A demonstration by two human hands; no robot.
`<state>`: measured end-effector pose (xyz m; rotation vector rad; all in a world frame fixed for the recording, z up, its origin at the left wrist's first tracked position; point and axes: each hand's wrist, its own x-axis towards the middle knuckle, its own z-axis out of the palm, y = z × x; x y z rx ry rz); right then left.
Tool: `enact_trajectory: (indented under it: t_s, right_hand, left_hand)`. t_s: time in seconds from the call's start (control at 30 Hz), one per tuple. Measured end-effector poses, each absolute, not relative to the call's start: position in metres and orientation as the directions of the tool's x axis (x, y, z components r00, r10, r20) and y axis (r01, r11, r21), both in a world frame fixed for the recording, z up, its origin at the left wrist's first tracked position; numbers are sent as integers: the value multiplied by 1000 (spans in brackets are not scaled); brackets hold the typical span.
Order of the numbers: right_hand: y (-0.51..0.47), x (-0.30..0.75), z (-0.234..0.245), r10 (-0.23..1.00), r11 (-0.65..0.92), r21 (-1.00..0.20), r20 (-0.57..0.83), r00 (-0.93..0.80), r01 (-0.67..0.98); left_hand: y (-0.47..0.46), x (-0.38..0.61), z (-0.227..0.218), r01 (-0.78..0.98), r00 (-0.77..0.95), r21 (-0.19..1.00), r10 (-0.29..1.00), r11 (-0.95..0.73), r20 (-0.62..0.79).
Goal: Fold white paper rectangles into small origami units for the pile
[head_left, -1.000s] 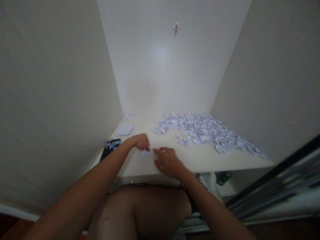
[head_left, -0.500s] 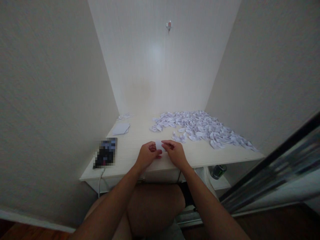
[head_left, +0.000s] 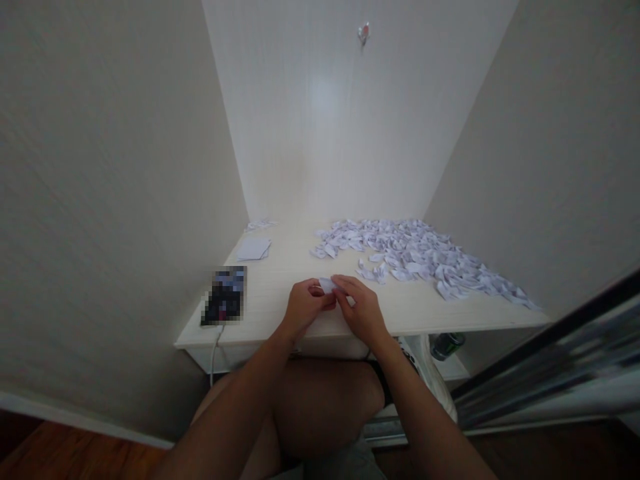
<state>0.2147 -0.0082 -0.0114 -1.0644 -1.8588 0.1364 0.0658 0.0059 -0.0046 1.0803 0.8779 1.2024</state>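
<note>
My left hand (head_left: pixel 303 308) and my right hand (head_left: pixel 361 308) meet above the near edge of a pale wooden desk (head_left: pixel 280 283). Between their fingertips they pinch a small white slip of paper (head_left: pixel 327 285), held just off the desk top. Both hands have their fingers curled onto the slip. A wide heap of small folded white paper pieces (head_left: pixel 415 257) covers the right half of the desk, a short way beyond my right hand.
A phone (head_left: pixel 225 304) with a cable lies at the desk's left front. A small stack of flat white sheets (head_left: pixel 254 249) sits further back on the left, with a few folded pieces behind it. Walls close in on three sides. A dark can (head_left: pixel 447 345) stands under the desk on the right.
A second ago my hands pressed the slip flat on the desk; they have since lifted it and now hold it between the fingertips. The view shifted a little.
</note>
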Motion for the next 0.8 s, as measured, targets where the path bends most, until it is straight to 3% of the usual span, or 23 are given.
enact_trajectory:
  t_s: [0.13, 0.23, 0.47, 0.7, 0.8]
  right_hand:
    - [-10, 214, -10, 705, 623, -515, 695, -137, 589]
    - [-10, 214, -7, 744, 599, -609, 663, -82, 520]
    - [0, 224, -7, 919, 385, -882, 394, -22, 271]
    - [3, 224, -12, 950, 308, -946, 311, 18, 107]
    - [2, 223, -12, 960, 277, -955, 279, 7, 108]
  left_hand:
    - [5, 66, -3, -287, 152, 958, 988, 28, 17]
    - [5, 66, -3, -298, 151, 954, 988, 22, 24]
    - [3, 65, -3, -245, 165, 969, 986, 13, 29]
    - [4, 64, -7, -188, 171, 982, 984, -20, 53]
    - [4, 64, -9, -152, 181, 988, 981, -37, 64]
